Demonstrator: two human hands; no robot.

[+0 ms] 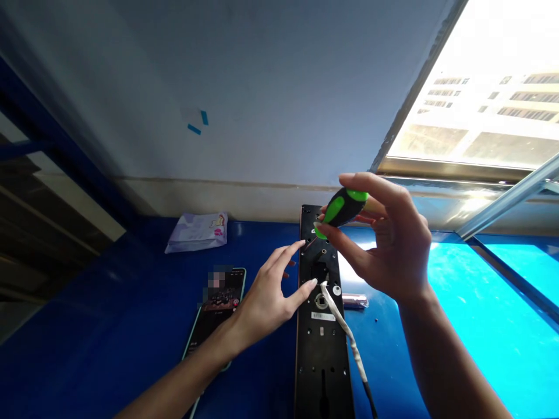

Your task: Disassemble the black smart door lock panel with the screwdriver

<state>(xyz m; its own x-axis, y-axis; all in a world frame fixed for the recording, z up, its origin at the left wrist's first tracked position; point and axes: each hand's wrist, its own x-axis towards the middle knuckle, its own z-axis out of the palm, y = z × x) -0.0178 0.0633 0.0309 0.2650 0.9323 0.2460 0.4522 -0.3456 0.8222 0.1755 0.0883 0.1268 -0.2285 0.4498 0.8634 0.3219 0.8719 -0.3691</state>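
Observation:
A long black panel [322,349], dotted with screw holes, lies lengthwise on the blue table. My right hand [388,238] grips a green and black screwdriver [342,210] by its handle. The thin shaft slants down to the left toward the upper part of the panel; whether its tip touches a screw I cannot tell. My left hand [275,288] rests at the panel's left edge, thumb and fingers spread apart, with nothing held. Beside the thumb, a white-sleeved cable [345,326] leaves the panel and runs down to the right, ending in black.
A phone [218,308] with a lit screen lies left of the panel, partly under my left forearm. Behind it sits a pale purple packet [198,231]. A shiny wrapped item [355,301] lies right of the panel. A wall [262,105] and window [489,116] bound the table.

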